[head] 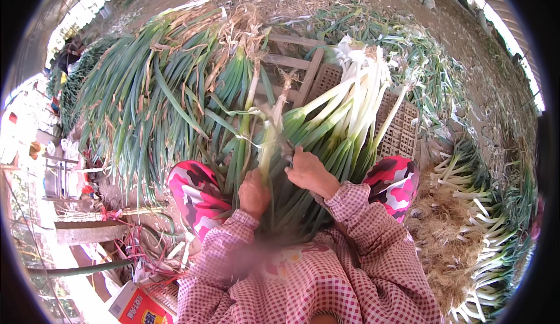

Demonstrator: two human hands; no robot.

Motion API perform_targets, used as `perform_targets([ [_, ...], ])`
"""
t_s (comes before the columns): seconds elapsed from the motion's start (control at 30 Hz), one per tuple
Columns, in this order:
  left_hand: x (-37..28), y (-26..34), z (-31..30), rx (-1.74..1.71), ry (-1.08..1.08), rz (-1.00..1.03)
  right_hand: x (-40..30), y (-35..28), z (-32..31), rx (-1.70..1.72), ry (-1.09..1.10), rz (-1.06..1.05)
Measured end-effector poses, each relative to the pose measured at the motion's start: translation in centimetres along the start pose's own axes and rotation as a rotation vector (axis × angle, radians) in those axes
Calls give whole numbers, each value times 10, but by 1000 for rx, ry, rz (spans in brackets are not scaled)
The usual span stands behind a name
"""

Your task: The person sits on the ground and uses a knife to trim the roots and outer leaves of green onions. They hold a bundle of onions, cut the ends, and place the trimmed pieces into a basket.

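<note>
My left hand [254,193] is closed around a green onion stalk [267,151], whose rooted end points away from me. Just right of it, my right hand [309,170] grips a tool with a dark handle [286,149]; motion blur hides its working end, close to the stalk. Peeled green onions [350,105] with white stems lie at the right between my knees, leaves toward my lap. A large heap of unpeeled green onions [144,87] with dry outer leaves spreads at the left.
A wooden frame [302,63] and a brown plastic crate [398,125] lie under the onions. Stripped leaves [437,79] cover the ground beyond. Trimmed onions [485,245] and fibrous roots [446,236] lie at the right. Red twine [131,249] and a red box [142,308] are at the lower left.
</note>
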State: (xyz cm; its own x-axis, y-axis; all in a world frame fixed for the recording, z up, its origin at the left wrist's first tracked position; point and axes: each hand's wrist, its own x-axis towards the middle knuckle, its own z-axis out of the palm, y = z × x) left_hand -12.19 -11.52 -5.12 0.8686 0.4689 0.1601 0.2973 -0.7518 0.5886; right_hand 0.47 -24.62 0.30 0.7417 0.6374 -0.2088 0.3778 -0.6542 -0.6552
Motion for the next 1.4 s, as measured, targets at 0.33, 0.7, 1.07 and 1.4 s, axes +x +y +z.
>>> perform_targets([
  [0.33, -6, -3, 11, 69, -12, -39, 34, -3, -4, -63, -7, 112],
  [0.7, -3, 8, 5, 77, 29, -3, 122, 2, -33, -137, -10, 155],
  [1.07, 119, -9, -109, -54, 162, 227, -26, -15, -50, 120, -257, -335],
  [1.4, 149, 5, -140, 287, 52, 134, -45, -23, -64, 150, -44, -283],
])
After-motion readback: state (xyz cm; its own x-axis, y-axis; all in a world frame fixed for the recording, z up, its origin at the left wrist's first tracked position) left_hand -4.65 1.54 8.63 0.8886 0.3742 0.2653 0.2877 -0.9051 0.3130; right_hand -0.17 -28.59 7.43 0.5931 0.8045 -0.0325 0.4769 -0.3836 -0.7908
